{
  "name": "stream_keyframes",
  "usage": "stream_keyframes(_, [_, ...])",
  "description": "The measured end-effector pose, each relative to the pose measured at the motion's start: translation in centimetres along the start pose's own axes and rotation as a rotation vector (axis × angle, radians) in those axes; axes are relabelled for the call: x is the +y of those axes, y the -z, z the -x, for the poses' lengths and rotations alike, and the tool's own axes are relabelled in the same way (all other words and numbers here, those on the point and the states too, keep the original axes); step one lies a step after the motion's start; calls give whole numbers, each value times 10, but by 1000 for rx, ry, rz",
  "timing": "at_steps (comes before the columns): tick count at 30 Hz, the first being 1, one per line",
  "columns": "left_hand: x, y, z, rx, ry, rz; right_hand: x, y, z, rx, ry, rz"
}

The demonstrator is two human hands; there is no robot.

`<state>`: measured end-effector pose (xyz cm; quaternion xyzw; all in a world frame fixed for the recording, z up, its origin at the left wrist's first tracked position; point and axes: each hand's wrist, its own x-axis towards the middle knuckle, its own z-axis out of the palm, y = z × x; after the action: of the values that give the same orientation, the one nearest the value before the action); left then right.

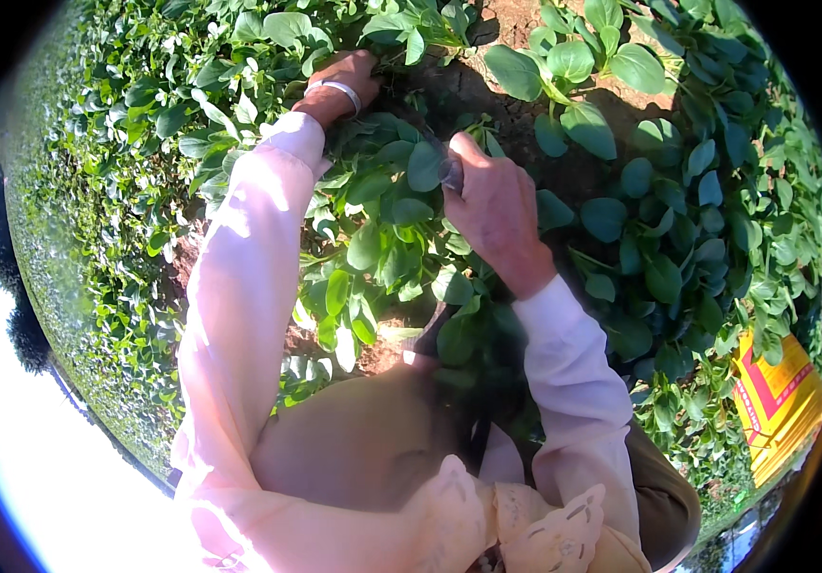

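My left hand (346,84), with a pale band at the wrist, reaches down among leafy green plants (282,29) at the upper middle. Its fingertips are hidden by leaves and shade, so I cannot see what they touch. To the right and a little nearer, my right hand (495,205) is closed round the dark grey handle (451,175) of a hand tool. A thin dark part of it seems to run into the shade toward my left hand; its shape is too dim to tell. Broad leaves (373,244) lie just below and between both hands.
Bare brown soil (506,24) shows beyond my hands, beside a sunlit broad-leaved plant (573,62). Dense greenery (96,239) spreads to the left. At the lower right lies a yellow and red printed package (779,401). My bent knee (344,439) is close below the plants.
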<state>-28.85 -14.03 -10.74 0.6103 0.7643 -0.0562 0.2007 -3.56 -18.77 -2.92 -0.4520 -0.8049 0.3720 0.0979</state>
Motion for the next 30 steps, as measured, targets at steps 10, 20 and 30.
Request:
stream_keyframes(10, [-7,-6,107,-164,-233,6,5,15,1,80,72,117])
stream_keyframes(20, [-13,2,54,73,-152,-266,-4,2,-19,24,107,-43])
stream_keyframes(30, [-49,-30,76,102,-56,223,-13,8,-25,-51,193,91])
